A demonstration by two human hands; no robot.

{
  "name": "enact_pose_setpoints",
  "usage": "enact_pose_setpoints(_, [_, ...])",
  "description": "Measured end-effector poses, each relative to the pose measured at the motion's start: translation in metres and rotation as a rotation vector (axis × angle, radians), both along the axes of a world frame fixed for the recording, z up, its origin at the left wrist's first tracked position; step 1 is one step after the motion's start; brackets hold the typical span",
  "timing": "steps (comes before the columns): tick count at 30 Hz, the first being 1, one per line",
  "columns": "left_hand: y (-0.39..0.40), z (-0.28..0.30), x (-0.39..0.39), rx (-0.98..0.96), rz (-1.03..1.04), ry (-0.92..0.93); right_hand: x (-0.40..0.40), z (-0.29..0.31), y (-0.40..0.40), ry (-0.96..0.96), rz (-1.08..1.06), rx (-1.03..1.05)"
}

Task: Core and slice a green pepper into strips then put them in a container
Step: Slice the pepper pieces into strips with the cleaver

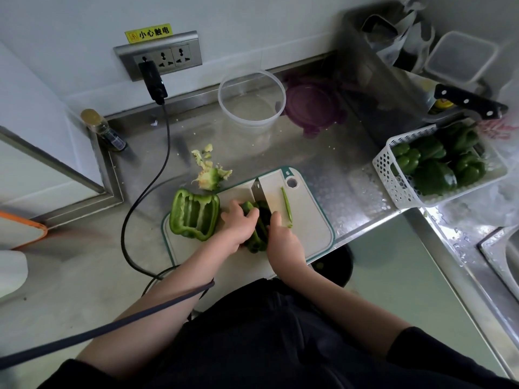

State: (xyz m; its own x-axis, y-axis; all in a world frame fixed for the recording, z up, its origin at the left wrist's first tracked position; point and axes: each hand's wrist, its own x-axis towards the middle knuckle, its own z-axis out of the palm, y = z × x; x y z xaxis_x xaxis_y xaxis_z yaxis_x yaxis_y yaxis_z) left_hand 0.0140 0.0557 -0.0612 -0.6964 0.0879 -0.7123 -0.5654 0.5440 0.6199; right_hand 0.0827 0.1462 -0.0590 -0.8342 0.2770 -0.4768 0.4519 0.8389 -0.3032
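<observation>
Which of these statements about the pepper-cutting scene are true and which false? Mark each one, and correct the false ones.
1. The right hand holds a knife over the pepper piece on the cutting board. True.
2. The clear round container already holds pepper strips. False: it is empty; one thin strip lies on the board.
3. The left hand steadies the pepper piece being cut. True.
4. The pepper core lies inside the white basket. False: the core sits on the counter beside the board's far edge; the basket holds whole green peppers.
5. An opened pepper half lies on the board's left side. True.
</observation>
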Motion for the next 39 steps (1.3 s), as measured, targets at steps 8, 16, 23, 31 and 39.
enact_pose_setpoints(8, [-0.007, 0.001, 0.012, -0.027, 0.010, 0.037, -0.002, 0.007, -0.011, -0.008, 0.067, 0.059])
enact_pose_setpoints(16, [-0.008, 0.003, 0.017, -0.022, 0.039, 0.058, -0.004, 0.010, 0.023, 0.016, 0.125, 0.090])
enact_pose_setpoints(23, [-0.003, 0.011, 0.019, -0.089, -0.012, 0.141, -0.009, 0.026, 0.059, 0.195, -0.073, -0.013])
enact_pose_setpoints(31, [0.003, 0.015, 0.008, -0.189, -0.078, 0.149, 0.000, 0.029, 0.061, 0.132, 0.205, 0.281])
enact_pose_setpoints(39, [-0.009, 0.010, 0.010, -0.135, -0.061, 0.142, 0.018, 0.010, 0.059, 0.158, 0.204, 0.361])
